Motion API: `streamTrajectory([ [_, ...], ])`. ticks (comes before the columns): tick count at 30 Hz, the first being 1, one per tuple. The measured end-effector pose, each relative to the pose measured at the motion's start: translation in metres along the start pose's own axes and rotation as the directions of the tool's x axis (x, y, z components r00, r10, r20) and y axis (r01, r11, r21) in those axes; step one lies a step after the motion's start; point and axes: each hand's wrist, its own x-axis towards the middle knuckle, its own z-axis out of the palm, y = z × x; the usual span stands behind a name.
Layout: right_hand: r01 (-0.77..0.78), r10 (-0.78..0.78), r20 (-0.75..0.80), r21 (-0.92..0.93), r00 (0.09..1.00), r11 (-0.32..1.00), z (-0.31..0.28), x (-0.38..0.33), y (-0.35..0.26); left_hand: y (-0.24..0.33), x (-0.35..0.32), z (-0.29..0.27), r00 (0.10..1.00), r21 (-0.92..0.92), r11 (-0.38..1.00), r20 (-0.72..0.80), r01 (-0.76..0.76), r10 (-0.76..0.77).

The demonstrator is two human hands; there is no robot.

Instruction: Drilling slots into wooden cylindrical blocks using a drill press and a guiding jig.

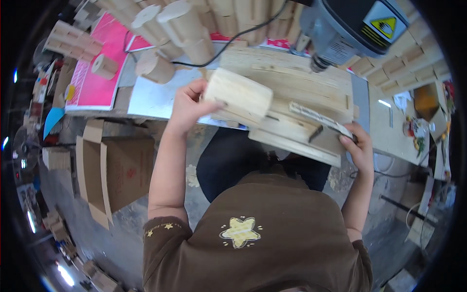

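A pale wooden block [238, 95] tilts near a narrow, dark-marked strip [318, 118].

The left hand [188, 108] holds a pale, rounded wooden block [241, 95], thumb on its near side. The right hand [359, 146] meets the right end of a narrow, speckled light strip [318, 116] on a pale wooden fixture [296, 146]; its exact grip is unclear. Behind hangs a grey drill head [345, 29]. Pale wooden cylinders [182, 29] stand further back; an open brown cardboard box [129, 168] sits lower left.
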Motion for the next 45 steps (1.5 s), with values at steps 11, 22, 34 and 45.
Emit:
streamTrajectory([
  [11,-0.284,0.335,-0.029,0.463,0.942,0.839,0.017,-0.015,0.028,0.014,-0.043,-0.090,0.868,-0.663,0.743,-0.311,0.095,-0.388],
  [22,-0.147,0.178,-0.064,0.340,0.982,0.929,0.014,-0.014,-0.020,0.099,-0.016,-0.168,0.561,0.668,0.744,-0.612,-0.010,0.557],
  [34,-0.033,0.029,0.023,0.202,0.999,0.979,0.001,-0.015,-0.066,0.105,-0.006,-0.283,0.512,0.593,0.804,-0.704,0.040,0.493],
  [45,-0.116,0.115,0.012,0.131,0.993,0.985,0.018,0.002,-0.064,0.091,0.070,-0.383,0.474,0.489,0.841,-0.812,0.231,0.342],
])
